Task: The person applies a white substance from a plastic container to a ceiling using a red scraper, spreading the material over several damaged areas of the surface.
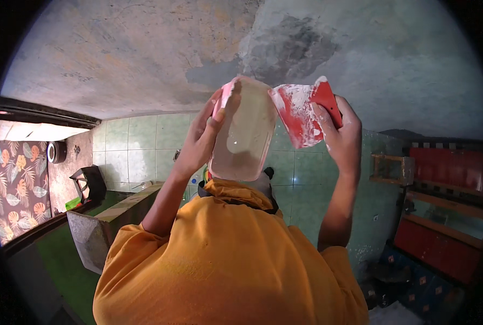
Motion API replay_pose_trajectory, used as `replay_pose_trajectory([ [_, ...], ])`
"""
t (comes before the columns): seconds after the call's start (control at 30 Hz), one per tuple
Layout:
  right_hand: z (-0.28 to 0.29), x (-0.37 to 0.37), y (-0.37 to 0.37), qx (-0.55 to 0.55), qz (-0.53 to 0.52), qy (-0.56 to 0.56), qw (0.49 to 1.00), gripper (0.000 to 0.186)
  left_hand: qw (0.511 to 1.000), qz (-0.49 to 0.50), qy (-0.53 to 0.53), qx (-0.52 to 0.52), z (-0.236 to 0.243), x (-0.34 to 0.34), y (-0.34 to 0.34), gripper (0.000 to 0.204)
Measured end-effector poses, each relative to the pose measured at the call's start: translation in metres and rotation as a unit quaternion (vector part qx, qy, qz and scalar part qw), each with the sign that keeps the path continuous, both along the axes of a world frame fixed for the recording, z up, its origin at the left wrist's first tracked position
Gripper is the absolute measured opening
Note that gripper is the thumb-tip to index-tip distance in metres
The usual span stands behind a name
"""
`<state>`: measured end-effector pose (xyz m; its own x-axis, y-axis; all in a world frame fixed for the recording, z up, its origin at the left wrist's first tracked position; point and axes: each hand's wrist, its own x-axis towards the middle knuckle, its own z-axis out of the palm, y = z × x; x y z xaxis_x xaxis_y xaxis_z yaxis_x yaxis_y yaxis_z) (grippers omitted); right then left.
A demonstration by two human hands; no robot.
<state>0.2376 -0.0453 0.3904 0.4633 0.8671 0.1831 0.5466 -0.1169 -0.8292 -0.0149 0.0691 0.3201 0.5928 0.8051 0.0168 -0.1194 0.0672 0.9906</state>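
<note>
A shallow plastic tub, rounded at the corners and pinkish at its edge, is gripped along its left side by my left hand. Its inside looks pale and cloudy. My right hand has its fingers wrapped round a red putty scraper smeared with white paste. The scraper's left corner is at the tub's upper right rim; whether they touch I cannot tell. White smears mark my right thumb. Beyond both hands rises a rough wall with a dark grey patch.
Green tiles cover the floor below my hands. At the right stand a small wooden stool and a red cabinet. To the left are a pale box-like piece, a black bag and a patterned curtain.
</note>
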Motion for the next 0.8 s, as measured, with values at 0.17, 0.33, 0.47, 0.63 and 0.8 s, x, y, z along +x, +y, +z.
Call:
replay_pose_trajectory([
  [0.17, 0.018, 0.015, 0.001, -0.046, 0.055, -0.167, 0.983, 0.027, 0.997, -0.064, 0.037, 0.003, 0.014, 0.016, 0.005, 0.067],
  [0.33, 0.016, 0.027, 0.004, -0.102, 0.112, -0.229, 0.961, 0.026, 0.987, -0.092, 0.126, 0.029, 0.03, 0.031, 0.007, 0.072],
  [0.47, 0.003, 0.038, 0.003, -0.158, 0.144, -0.212, 0.953, 0.027, 0.966, -0.108, 0.219, 0.081, 0.024, 0.047, 0.006, 0.077],
  [0.63, -0.016, 0.066, -0.004, -0.195, 0.168, -0.158, 0.953, 0.031, 0.963, -0.097, 0.226, 0.112, 0.021, 0.07, -0.004, 0.076],
  [0.8, -0.046, 0.098, -0.013, -0.179, 0.252, -0.032, 0.95, 0.033, 0.956, -0.112, 0.251, 0.103, 0.008, 0.101, -0.01, 0.065],
])
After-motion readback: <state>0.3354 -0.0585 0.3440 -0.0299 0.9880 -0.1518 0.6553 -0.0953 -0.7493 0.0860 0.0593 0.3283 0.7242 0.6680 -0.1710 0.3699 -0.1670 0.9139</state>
